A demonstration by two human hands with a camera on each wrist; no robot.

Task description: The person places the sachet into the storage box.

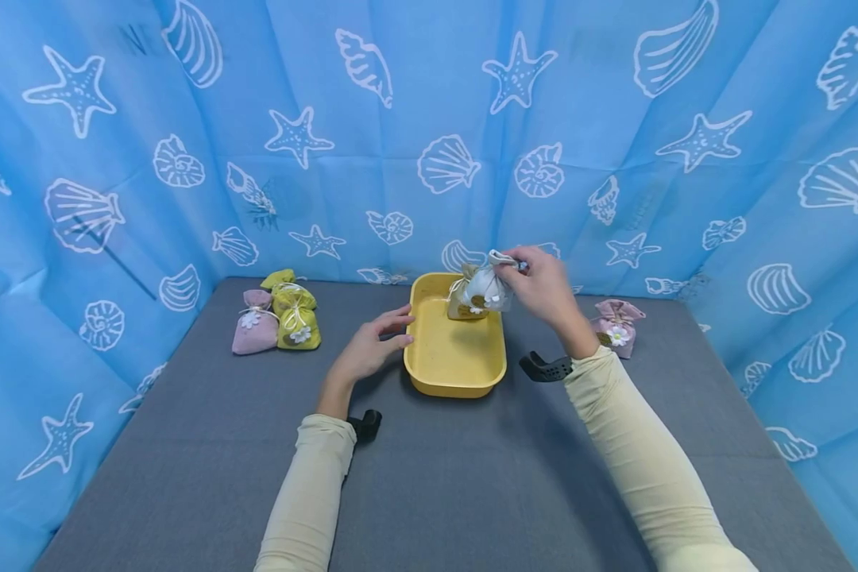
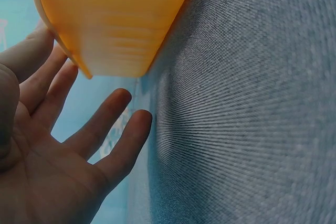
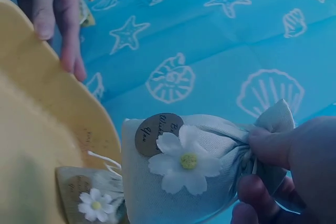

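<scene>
Sachet in pale grey cloth (image 1: 488, 287) hangs from my right hand (image 1: 543, 286), pinched at its gathered neck between thumb and fingertips (image 3: 270, 148), so the full body dangles free just above the far end of the yellow tray (image 1: 429, 373). Holding it by the neck keeps the bag upright and my fingers away from its trimmings. It is a plump drawstring pouch with a white daisy (image 3: 184, 161) sewn on the front, a round brown tag (image 3: 157, 132) with script I cannot read beside the flower, and a flared frill above the tie. Under it, inside the tray against the far wall, sits a tan sachet (image 3: 92, 195) with its own small daisy and cream cord.

My left hand (image 1: 372, 345) is at the tray's left rim, fingers straight and spread, clasping nothing; the fingertips lie at or just off the rim, which looks like steadying the tray, though I cannot tell whether they touch. Left of the tray on the grey bench (image 1: 186, 469) stand a pink sachet (image 1: 253, 326) and a yellow-green sachet (image 1: 296, 322) close together. Right of the tray, another pink sachet (image 1: 617, 327) lies near the blue seashell backdrop (image 1: 429, 119).
</scene>
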